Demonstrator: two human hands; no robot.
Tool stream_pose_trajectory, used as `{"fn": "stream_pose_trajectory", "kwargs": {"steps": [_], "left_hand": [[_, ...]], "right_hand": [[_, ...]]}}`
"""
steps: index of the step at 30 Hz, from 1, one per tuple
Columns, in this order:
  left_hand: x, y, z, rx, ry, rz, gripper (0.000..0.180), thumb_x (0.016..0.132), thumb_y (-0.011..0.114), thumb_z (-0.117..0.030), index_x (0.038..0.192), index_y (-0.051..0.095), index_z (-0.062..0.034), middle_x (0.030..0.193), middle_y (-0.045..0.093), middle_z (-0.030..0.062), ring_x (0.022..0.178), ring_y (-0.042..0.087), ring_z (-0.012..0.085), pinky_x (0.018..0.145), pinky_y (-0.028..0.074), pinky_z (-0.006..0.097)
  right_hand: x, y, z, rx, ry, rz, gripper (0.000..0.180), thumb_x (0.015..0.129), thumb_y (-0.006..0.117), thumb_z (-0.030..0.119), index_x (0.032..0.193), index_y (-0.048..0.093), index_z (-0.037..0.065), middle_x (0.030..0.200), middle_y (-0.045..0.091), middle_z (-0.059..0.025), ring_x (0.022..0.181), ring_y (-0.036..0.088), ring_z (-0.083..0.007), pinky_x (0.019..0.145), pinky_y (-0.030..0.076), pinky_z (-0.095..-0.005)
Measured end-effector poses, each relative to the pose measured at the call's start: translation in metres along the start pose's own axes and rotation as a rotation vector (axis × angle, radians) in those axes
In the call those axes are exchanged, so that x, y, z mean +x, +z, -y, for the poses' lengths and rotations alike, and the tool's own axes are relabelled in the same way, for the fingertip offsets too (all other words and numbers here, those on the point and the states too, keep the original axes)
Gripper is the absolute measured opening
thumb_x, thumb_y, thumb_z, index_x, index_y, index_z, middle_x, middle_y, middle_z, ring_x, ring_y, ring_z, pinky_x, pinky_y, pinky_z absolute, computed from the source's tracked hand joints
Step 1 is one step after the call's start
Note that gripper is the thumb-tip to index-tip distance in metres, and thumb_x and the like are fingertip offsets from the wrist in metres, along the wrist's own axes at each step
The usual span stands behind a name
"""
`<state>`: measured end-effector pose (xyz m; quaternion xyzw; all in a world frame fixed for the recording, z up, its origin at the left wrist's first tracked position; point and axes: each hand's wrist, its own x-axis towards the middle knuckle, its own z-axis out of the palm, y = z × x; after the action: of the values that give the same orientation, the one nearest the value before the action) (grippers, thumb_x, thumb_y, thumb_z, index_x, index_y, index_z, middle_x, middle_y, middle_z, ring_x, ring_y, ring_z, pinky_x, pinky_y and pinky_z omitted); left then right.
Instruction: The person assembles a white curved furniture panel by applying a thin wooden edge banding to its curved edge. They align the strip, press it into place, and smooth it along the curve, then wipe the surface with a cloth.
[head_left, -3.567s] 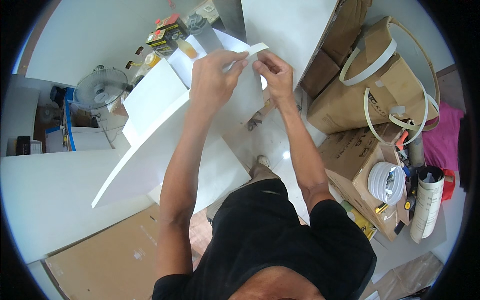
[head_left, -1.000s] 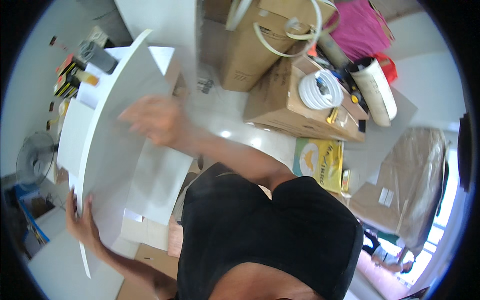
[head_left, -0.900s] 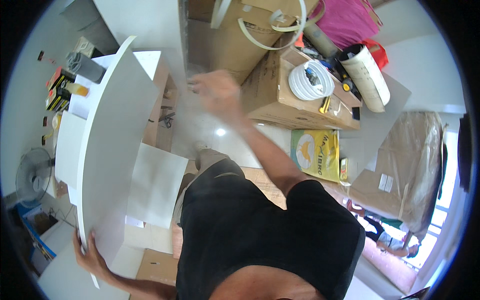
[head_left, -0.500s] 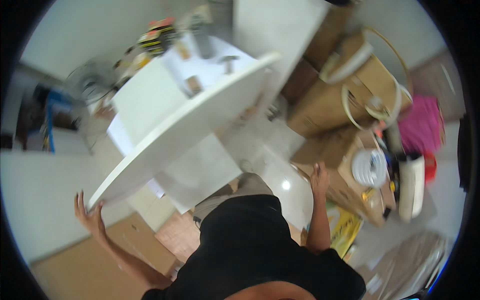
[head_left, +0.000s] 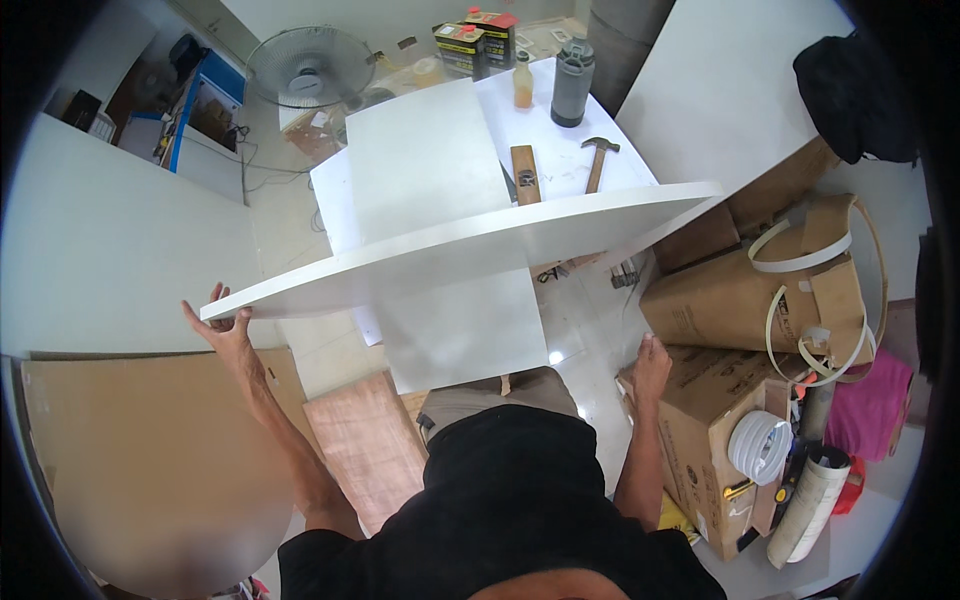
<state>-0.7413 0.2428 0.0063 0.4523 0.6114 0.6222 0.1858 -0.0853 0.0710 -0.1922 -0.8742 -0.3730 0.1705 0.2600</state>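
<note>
A long white board (head_left: 450, 235) with a thick pale edge is tilted up on its side across a flat white panel (head_left: 425, 150). My left hand (head_left: 228, 325) grips the board's left end, thumb on the near side and fingers round behind. The board's right end has no hand on it. To my right, my right hand (head_left: 650, 368) hangs apart from the board with its fingers curled. Whether anything small is inside them is hidden. Beyond the board, a hammer (head_left: 598, 160) and a small wooden block (head_left: 525, 174) lie on the white table (head_left: 625, 125).
A dark bottle (head_left: 572, 85) and a small bottle (head_left: 523, 80) stand on the table's far side. At the left back is a fan (head_left: 310, 70). Cardboard boxes (head_left: 690, 400) with white edging rolls (head_left: 760, 447) crowd the right. A wooden sheet (head_left: 365, 440) lies near my left arm.
My view has turned, so the scene appears rotated clockwise and the board looks more level. The left hand keeps its hold on the board's end; the right hand stays curled and away from it.
</note>
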Motion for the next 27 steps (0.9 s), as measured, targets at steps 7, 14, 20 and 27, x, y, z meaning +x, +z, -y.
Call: {"fn": "stream_pose_trajectory", "kwargs": {"steps": [7,14,20,27], "left_hand": [[0.01,-0.023,0.021,-0.046,-0.053,0.091,0.085,0.093,0.087,-0.013,0.167,0.045,-0.0075,0.153,0.063,0.0182,0.148,0.055,0.0302,0.131,0.037,0.049],[0.019,-0.031,0.043,-0.082,-0.125,0.046,0.07,0.088,0.088,-0.006,0.152,0.061,-0.0053,0.133,0.072,0.0085,0.13,0.063,0.0222,0.121,0.045,0.041],[0.022,-0.021,0.051,-0.171,-0.102,0.012,0.068,0.087,0.093,-0.013,0.148,0.066,-0.0044,0.129,0.071,0.0062,0.126,0.063,0.0216,0.119,0.046,0.04],[0.027,-0.015,0.06,-0.182,-0.097,-0.023,0.067,0.083,0.1,-0.027,0.139,0.071,-0.0039,0.124,0.075,0.0079,0.121,0.066,0.0228,0.111,0.049,0.04]], "right_hand": [[-0.013,0.028,0.037,0.402,0.127,0.199,0.029,0.113,0.065,0.023,0.099,0.076,0.0,0.074,0.072,-0.0121,0.068,0.071,-0.0171,0.065,0.057,-0.0369],[-0.006,0.006,0.139,0.464,-0.347,0.14,0.025,0.114,0.062,0.018,0.111,0.078,-0.001,0.094,0.08,-0.0138,0.084,0.076,-0.0188,0.073,0.06,-0.0342],[-0.019,-0.053,0.281,0.299,-1.014,-0.068,0.025,0.107,0.072,0.015,0.128,0.078,0.003,0.12,0.08,-0.0141,0.109,0.075,-0.0289,0.093,0.058,-0.0414],[-0.027,-0.023,0.381,0.088,-1.389,-0.117,0.053,0.089,0.088,0.013,0.139,0.074,0.01,0.131,0.078,-0.0104,0.123,0.07,-0.0339,0.106,0.053,-0.0465]]}}
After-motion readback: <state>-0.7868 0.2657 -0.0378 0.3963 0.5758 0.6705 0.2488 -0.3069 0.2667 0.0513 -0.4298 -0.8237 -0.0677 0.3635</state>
